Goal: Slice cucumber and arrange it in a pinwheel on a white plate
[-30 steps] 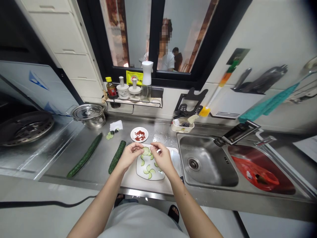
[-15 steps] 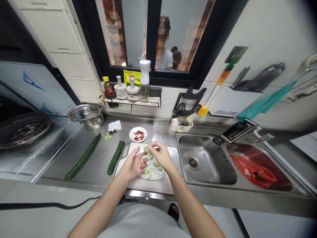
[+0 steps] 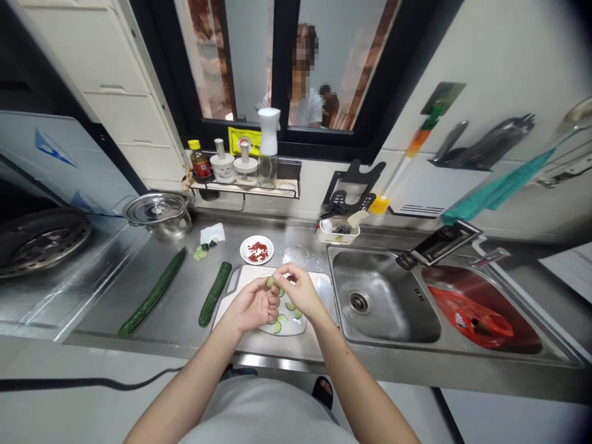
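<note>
Both hands meet over a white plate (image 3: 296, 329) on the cutting board (image 3: 224, 311). A cucumber slice (image 3: 271, 282) is pinched between the fingertips of my left hand (image 3: 256, 303) and my right hand (image 3: 298, 288). The left palm faces up with its lower fingers curled. Several cucumber slices (image 3: 282, 318) lie on the plate, partly hidden by the hands. A cut cucumber (image 3: 215, 294) rests left of the board, and a longer cucumber (image 3: 153, 291) lies farther left. Behind the board is a small plate of red pieces (image 3: 257, 250).
A lidded pot (image 3: 160, 214) and cucumber scraps (image 3: 200, 251) are at the back left. To the right is a sink (image 3: 383, 296) with a faucet (image 3: 439, 246); its second basin holds a red bag (image 3: 472, 317). A bottle rack (image 3: 245, 185) hangs below the window.
The left fingers have closed in and now touch the slice that my right hand was holding. The view has shifted slightly.
</note>
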A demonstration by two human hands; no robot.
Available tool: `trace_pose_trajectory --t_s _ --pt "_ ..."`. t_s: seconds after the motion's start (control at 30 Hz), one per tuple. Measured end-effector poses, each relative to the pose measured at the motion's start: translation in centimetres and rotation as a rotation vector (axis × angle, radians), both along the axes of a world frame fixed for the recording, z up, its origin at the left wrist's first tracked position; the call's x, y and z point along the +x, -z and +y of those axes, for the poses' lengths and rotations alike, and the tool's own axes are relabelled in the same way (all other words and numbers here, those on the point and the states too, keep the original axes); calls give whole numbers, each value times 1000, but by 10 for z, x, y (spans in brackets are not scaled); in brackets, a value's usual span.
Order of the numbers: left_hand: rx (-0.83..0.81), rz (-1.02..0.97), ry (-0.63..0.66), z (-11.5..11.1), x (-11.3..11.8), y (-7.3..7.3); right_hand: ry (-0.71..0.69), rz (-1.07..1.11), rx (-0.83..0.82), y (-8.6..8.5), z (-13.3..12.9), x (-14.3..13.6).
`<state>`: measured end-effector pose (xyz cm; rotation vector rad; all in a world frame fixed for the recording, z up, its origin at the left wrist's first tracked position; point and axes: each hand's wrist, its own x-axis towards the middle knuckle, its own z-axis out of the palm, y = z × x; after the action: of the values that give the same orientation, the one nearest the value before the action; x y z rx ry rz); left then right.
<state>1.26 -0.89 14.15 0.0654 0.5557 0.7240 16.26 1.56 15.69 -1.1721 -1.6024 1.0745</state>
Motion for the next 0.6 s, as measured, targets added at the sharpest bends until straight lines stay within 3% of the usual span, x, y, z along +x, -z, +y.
trace_pose_trajectory --t_s 0.37,0.6 --pt "225 188 -142 2 -10 0 -57 -37 82 -4 -4 0" --pt "406 484 -264 -4 -11 -11 -41 -51 85 -3 -5 -1"
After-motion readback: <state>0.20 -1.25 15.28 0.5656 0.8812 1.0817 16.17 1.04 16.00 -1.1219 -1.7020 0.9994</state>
